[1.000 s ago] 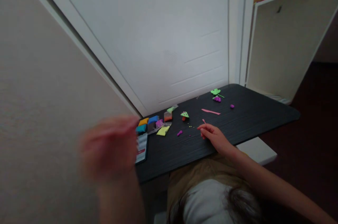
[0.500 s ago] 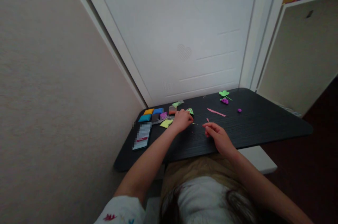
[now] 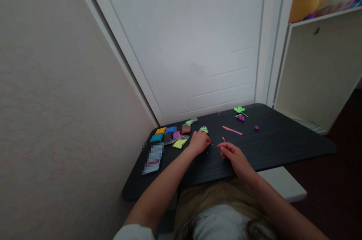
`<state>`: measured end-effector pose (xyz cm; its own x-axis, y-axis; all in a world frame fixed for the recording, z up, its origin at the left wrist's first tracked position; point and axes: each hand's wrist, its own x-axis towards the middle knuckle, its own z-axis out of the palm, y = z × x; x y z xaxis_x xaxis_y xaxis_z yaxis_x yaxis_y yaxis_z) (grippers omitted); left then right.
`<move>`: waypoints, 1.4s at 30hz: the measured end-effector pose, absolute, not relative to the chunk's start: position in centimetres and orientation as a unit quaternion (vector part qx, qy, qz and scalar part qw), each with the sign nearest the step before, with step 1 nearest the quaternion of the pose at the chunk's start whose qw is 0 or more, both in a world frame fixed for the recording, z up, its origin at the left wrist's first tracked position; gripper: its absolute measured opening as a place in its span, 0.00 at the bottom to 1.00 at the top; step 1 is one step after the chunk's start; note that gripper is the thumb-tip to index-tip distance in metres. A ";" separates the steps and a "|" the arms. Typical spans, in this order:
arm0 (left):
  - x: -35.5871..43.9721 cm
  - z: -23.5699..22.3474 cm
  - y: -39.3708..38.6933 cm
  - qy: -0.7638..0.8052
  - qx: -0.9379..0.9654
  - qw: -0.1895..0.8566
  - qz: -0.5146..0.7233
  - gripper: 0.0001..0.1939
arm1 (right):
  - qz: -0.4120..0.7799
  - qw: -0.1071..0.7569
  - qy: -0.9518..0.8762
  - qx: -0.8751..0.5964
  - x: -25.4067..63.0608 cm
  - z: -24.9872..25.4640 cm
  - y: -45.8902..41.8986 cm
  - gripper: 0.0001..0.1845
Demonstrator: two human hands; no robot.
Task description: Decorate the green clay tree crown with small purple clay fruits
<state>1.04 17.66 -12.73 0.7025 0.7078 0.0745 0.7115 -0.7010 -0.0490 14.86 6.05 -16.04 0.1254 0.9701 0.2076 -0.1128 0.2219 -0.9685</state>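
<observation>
My left hand (image 3: 200, 142) rests low over the black table, its fingers bent down and drawn together at the tabletop. Whatever its fingertips hold, if anything, is too small to make out. Just behind it lies a green piece with light dots (image 3: 204, 129), partly covered by the hand. My right hand (image 3: 232, 154) is closed in a pinch around a small pink modelling tool (image 3: 223, 139), whose tip sticks up past the fingers. Tiny crumbs lie on the tabletop between my two hands. A pink plastic knife (image 3: 232, 130) lies beyond my right hand.
Several coloured clay packets (image 3: 170, 130) lie at the left of the table (image 3: 294, 134), with a yellow packet (image 3: 180, 142) nearer me. A phone (image 3: 153, 159) lies at the left edge. Farther right are a green leaf shape (image 3: 239, 109), a purple cluster (image 3: 240, 118) and a purple ball (image 3: 256, 127).
My left hand has shifted slightly right, over the small crumbs beside it. My right hand keeps its pinch on the pink modelling tool. The camera view has tilted a little upward.
</observation>
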 end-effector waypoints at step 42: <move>1.0 -5.6 -1.4 -0.063 -0.408 -0.810 -0.416 0.05 | 0.404 0.560 -0.519 -0.503 14.9 -13.4 4.3 0.08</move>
